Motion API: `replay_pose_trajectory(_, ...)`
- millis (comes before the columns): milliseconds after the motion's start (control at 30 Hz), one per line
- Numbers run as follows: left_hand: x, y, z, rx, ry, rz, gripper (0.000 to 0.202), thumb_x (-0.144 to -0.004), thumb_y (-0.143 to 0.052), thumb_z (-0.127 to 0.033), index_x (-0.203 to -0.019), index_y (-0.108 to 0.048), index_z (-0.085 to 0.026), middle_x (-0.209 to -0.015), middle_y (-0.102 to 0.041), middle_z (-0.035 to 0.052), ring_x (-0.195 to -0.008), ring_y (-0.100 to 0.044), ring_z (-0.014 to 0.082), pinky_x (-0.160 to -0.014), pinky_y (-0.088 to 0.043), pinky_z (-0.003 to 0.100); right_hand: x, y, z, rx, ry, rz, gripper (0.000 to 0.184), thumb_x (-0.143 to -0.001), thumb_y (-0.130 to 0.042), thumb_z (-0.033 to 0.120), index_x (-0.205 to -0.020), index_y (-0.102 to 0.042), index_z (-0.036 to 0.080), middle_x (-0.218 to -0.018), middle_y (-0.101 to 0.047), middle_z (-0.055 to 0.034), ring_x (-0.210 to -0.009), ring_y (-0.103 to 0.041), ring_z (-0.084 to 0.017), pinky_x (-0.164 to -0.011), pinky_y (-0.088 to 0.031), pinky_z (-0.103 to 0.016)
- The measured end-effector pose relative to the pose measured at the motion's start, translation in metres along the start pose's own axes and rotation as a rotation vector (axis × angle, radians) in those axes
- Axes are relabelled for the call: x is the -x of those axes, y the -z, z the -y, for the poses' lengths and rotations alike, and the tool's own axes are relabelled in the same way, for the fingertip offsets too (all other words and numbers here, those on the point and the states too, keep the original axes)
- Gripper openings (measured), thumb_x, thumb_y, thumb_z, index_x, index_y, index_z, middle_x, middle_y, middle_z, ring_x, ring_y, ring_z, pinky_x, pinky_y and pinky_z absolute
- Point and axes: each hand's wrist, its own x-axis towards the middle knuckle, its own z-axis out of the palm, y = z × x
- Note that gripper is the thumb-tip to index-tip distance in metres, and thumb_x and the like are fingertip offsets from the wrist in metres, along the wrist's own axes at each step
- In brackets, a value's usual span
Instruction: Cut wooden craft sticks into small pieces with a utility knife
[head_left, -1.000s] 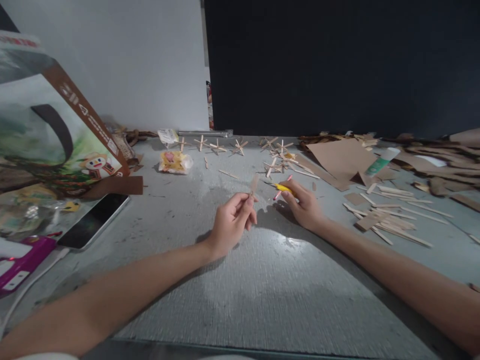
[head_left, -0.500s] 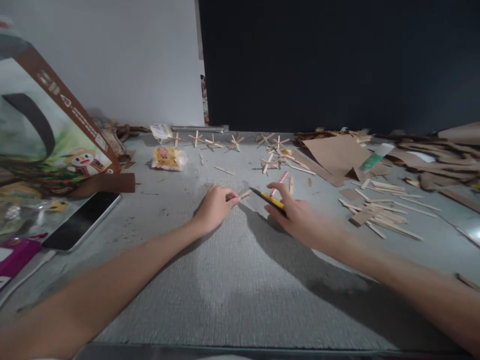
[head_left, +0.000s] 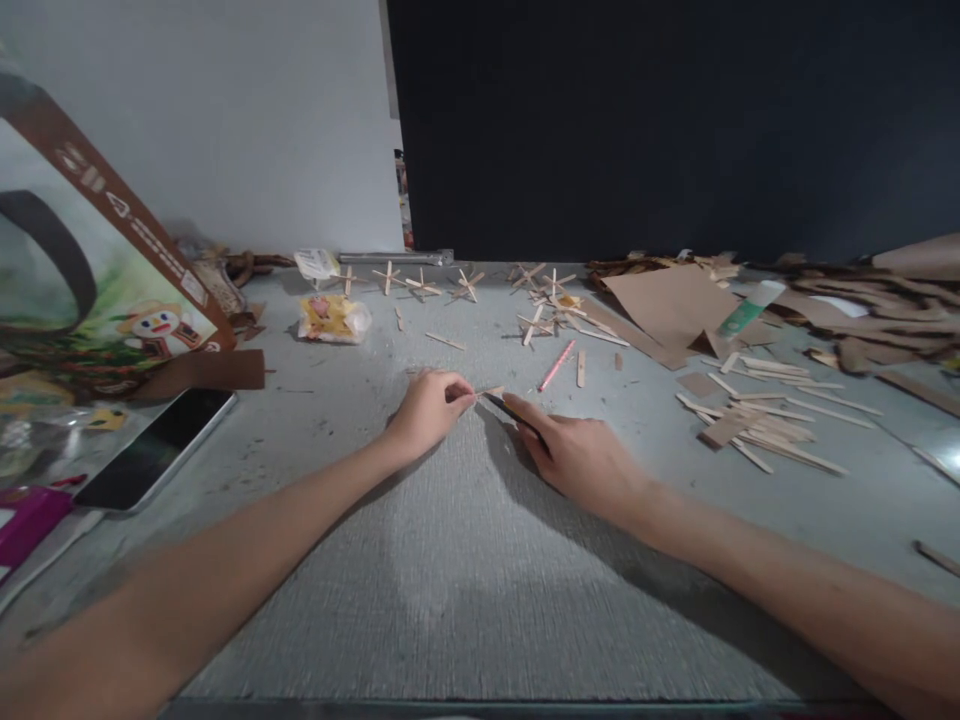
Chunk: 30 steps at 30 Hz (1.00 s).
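My left hand (head_left: 429, 408) presses a short wooden stick (head_left: 491, 391) flat on the grey table (head_left: 465, 560), fingers pinched on its left end. My right hand (head_left: 577, 455) grips a utility knife (head_left: 504, 405) with a dark blade, its tip touching the stick just right of my left fingers. The knife's yellow body is hidden under my fingers.
A pink pencil (head_left: 556, 365) lies just beyond the hands. Loose sticks (head_left: 757, 425) and cardboard pieces (head_left: 675, 305) are piled at right, with a green glue tube (head_left: 746, 312). Several glued stick crosses (head_left: 465, 285) sit at the back. A phone (head_left: 154, 450) and printed box (head_left: 97, 270) are at left.
My left hand lowered the stick from upright to flat on the table. My right hand brought the knife left and down until its blade met the stick.
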Motion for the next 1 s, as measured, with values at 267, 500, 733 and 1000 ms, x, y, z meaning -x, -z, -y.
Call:
replay_pose_trajectory(267, -0.001, 0.001, -0.003, 0.089, 0.023, -0.026, 0.014, -0.079, -0.083, -0.016, -0.067, -0.079, -0.023, -0.069, -0.074, 0.0054, -0.067, -0.065, 0.0218, -0.069, -0.05, 0.033, -0.005, 0.0, 0.005, 0.036, -0.04, 0.035, 0.054, -0.106, -0.041, 0.032, -0.158, -0.053, 0.024, -0.076, -0.078, -0.0075, -0.055, -0.065, -0.023, -0.052, -0.027, -0.031)
replay_pose_trajectory(500, -0.002, -0.001, -0.001, 0.13, 0.069, -0.024, 0.015, -0.076, -0.085, -0.014, -0.066, -0.08, -0.023, -0.068, -0.075, 0.0059, -0.065, -0.066, 0.0221, -0.066, -0.048, 0.033, -0.006, -0.002, 0.005, 0.042, -0.025, 0.017, 0.053, -0.105, -0.04, 0.031, -0.156, -0.054, 0.025, -0.075, -0.078, -0.0068, -0.054, -0.064, -0.022, -0.051, -0.026, -0.032)
replay_pose_trajectory(733, -0.002, -0.002, 0.0, 0.138, 0.072, -0.013, 0.015, -0.078, -0.085, -0.014, -0.067, -0.08, -0.023, -0.068, -0.076, 0.0066, -0.064, -0.068, 0.0225, -0.067, -0.05, 0.034, -0.007, 0.0, 0.009, 0.064, -0.048, 0.059, 0.055, -0.104, -0.041, 0.028, -0.158, -0.053, 0.024, -0.076, -0.078, -0.0078, -0.053, -0.063, -0.022, -0.051, -0.026, -0.032)
replay_pose_trajectory(1000, -0.002, -0.006, 0.005, 0.104, 0.091, -0.022, 0.013, -0.078, -0.085, -0.016, -0.069, -0.079, -0.022, -0.069, -0.077, 0.0068, -0.064, -0.069, 0.023, -0.067, -0.053, 0.034, -0.01, 0.001, 0.017, 0.153, -0.076, 0.135, 0.058, -0.105, -0.041, 0.029, -0.162, -0.048, 0.022, -0.08, -0.079, -0.0116, -0.057, -0.067, -0.025, -0.054, -0.032, -0.032)
